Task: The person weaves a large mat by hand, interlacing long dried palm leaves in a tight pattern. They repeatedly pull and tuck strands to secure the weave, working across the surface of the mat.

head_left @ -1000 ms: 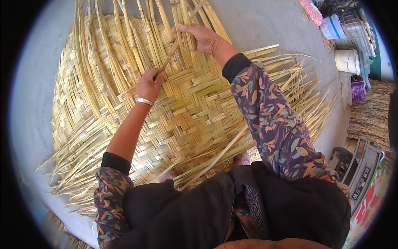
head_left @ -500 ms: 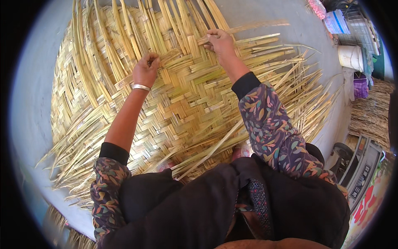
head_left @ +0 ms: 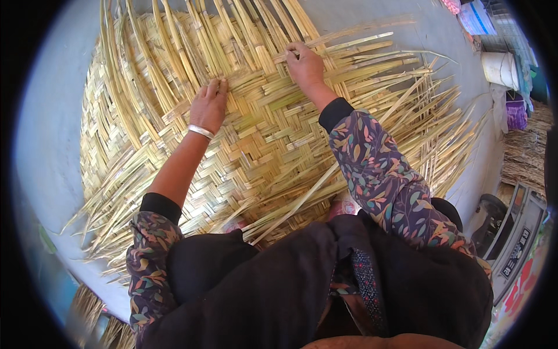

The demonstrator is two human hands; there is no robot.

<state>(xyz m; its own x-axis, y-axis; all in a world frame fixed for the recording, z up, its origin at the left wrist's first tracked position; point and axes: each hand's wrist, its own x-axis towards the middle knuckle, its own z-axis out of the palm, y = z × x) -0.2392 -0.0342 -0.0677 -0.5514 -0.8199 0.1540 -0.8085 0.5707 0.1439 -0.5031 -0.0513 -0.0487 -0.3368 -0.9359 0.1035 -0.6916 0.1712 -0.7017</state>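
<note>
A large woven mat of flat yellow-green reed strips lies beneath both hands. My right hand pinches a reed strip between thumb and fingers; its loose end reaches out to the right past the mat. Lower and to the left, my left hand, with a silver bangle at the wrist, has its fingers closed together at the strip's other end, low against the weave. Long upright reed strips fan out beyond the hands, and their lower ends run into the weave.
Loose strip ends stick out along the mat's right side, with more at the lower left. On the right stand a white bucket, a purple container and a grey vehicle-like object. Bundled stalks lie there too.
The strip has come down onto the mat between my hands. My left hand has turned flatter, fingers lower on the weave; my right hand has shifted slightly left and down.
</note>
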